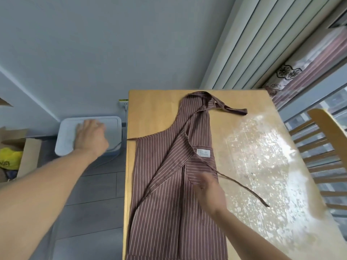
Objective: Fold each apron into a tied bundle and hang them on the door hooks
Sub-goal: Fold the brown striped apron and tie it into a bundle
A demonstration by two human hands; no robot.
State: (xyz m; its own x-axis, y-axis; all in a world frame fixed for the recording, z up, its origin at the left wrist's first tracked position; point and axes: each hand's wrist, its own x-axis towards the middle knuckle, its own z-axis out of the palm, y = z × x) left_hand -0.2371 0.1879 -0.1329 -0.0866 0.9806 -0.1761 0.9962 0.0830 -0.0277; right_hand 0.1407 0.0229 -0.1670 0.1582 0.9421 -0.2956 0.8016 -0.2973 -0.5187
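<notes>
**Striped apron spread on the table, both hands blurred**

Head view: brown cotton apron with thin white stripes (167,184) lying flat along the left half of the light wooden rectangular table (150,109), lower hem running off the bottom of the picture. Right side of the apron folded over toward the middle, showing a small white sewn label (203,153) near the fold. Neck loop (216,104) bunched at the apron's far end, one flat end of it lying out to the right. One thin brown waist tie (244,188) trailing from the apron's right edge across the bare wood, another short tie (132,139) poking over the table's left edge. Patch of bright dappled glare on the table to the right of the apron.

Right hand (208,192) over the apron's folded right edge, just beside the start of the long tie, smeared by motion; cannot tell whether fingers are apart, together or touching cloth. Left hand (91,136) stretched out well to the left of the apron, off the table, over a pale grey rounded plastic box with a lid (65,139) on the grey tiled floor; fingers blurred, seemingly loose, holding nothing visible.

Beyond the apron: pale wall, white socket with a plug (124,105), grey pleated curtain (244,44). Right of the apron, past the table: wooden slatted chair back (319,147). Far left of the apron: cardboard box (24,147) with a yellow bag (9,159) inside
</notes>
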